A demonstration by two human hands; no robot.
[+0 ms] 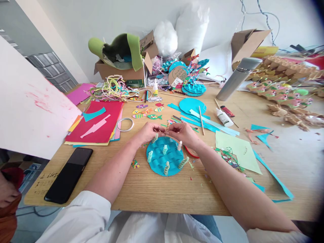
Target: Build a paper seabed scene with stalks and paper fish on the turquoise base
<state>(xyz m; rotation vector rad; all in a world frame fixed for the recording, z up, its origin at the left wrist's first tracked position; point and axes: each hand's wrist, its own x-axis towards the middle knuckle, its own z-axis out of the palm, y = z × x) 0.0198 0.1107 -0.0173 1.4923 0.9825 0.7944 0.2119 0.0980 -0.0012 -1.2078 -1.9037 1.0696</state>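
Observation:
On the table in front of me lies a round blue paper disc (158,163) with a woven-looking surface. Several small spiral coils, which look like pipe cleaners, stand on it in pale green and pink, such as the green coil (165,149) at its middle. At the disc's far edge, my left hand (151,131) and my right hand (184,134) meet, fingers pinched around the base of a tan coiled pipe cleaner (167,125). Exactly how each fingertip touches it is hidden. Red-handled scissors (191,153) lie partly under my right forearm.
Paper fish (154,116) lie beyond my hands. Blue strips (212,124), a glue bottle (224,118) and a steel flask (236,79) are to the right. A phone (69,175), red paper (98,123) and a tape roll (125,124) are left. Someone's hand (8,190) shows at far left.

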